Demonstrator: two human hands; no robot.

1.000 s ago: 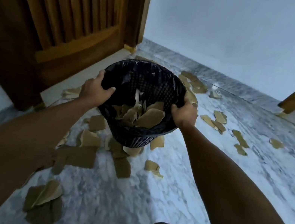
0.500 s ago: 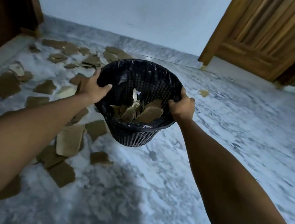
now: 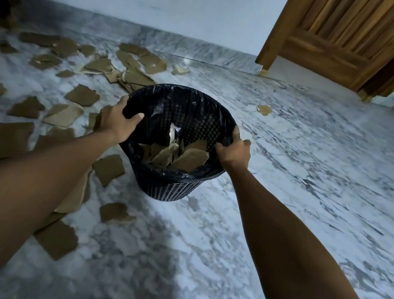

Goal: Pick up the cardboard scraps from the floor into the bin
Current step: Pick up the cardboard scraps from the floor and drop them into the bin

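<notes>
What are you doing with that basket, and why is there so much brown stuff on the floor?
A person is tidying up torn cardboard. The left hand and right hand each grip the rim of a black bin lined with a black bag. Some scraps are already inside. Many more cardboard scraps lie scattered on the marble floor, mostly on the left, and one small piece sits alone on the right.
</notes>
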